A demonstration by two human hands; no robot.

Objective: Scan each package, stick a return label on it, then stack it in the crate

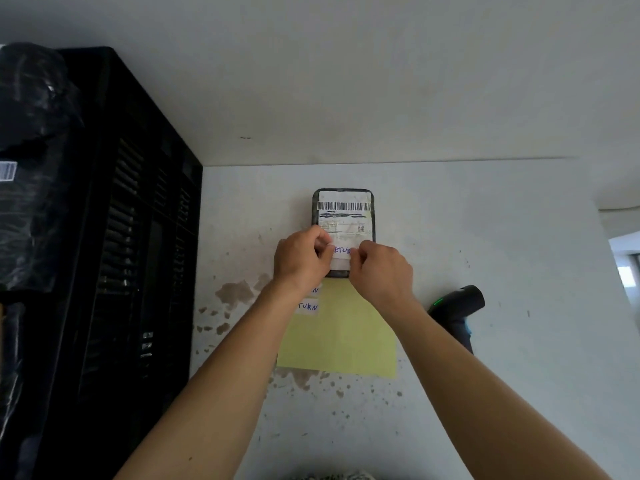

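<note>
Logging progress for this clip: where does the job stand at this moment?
Scanning cannot be confirmed, but the scanner lies set aside on the table. In hand: left hand and right hand hold a return label on the package. Left: stacking it in the crate; spare labels remain on the yellow sheet.

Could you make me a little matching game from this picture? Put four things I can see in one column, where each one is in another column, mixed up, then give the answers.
Things:
1. package
2. scanner
3. yellow sheet
4. crate

Places:
A. lying at the right, green light lit
B. standing at the left, black and slatted
C. under both hands, return label being stuck on
D. flat on the table, nearer the person than the package

Pairs: 1-C, 2-A, 3-D, 4-B
</note>
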